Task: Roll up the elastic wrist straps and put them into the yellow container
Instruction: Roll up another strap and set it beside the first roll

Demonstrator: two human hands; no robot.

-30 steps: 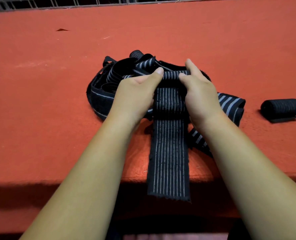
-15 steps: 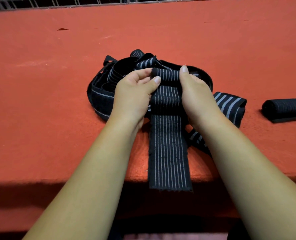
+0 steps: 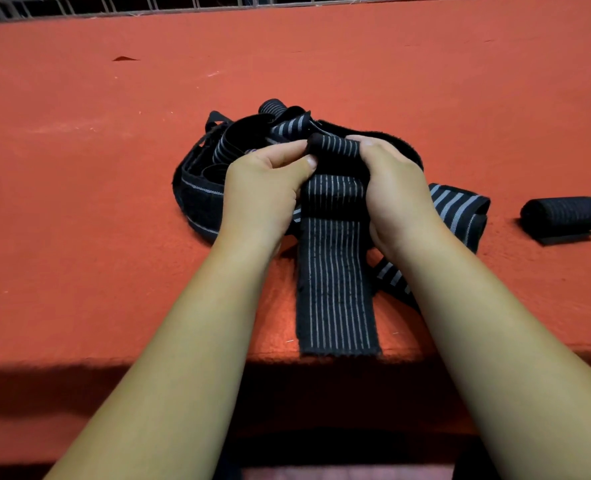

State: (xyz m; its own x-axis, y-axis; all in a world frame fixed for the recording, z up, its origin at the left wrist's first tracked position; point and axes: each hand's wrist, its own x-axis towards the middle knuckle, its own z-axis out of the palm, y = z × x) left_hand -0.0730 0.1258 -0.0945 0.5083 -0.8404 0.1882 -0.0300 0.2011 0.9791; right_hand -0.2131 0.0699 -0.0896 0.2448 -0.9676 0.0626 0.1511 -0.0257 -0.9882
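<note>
A black elastic strap with thin grey stripes [image 3: 335,289] lies lengthwise on the red table, its loose end at the front edge. Its far end is wound into a small roll [image 3: 335,148]. My left hand [image 3: 263,192] pinches the roll's left end and my right hand [image 3: 398,192] grips its right end. Behind my hands sits a tangled pile of more black striped straps [image 3: 218,161]. A finished black roll [image 3: 562,216] rests on the table at the right. No yellow container is in view.
The red felt-covered table [image 3: 79,237] stretches wide to the left and back. A metal wire grid [image 3: 114,5] runs along its far edge. The front edge drops into dark shadow below my forearms.
The roll has grown and the strap's loose end has drawn in from hanging over the front edge to lying at it. My fingers have curled tighter round the roll.
</note>
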